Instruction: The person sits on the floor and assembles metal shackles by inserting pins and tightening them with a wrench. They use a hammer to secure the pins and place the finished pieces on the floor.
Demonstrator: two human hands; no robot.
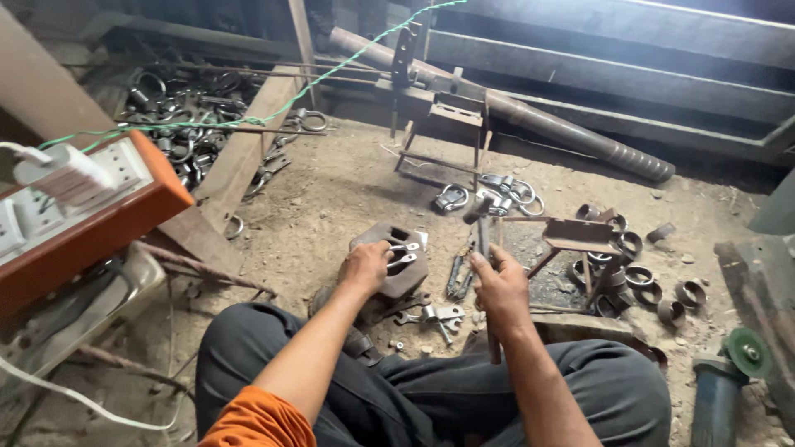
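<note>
Right hand (497, 285) gripping hammer (483, 240), perhaps steel rings (642, 281) beside

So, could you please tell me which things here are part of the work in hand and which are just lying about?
In hand:
- left hand on the metal block
- right hand holding the hammer

Lying about:
- metal rings
- angle grinder
- power strip
- long steel pipe
- shackles

An orange power strip (79, 207) sits at left. Metal rings (646, 290) lie scattered right; an angle grinder (729, 381) rests nearby.
</note>
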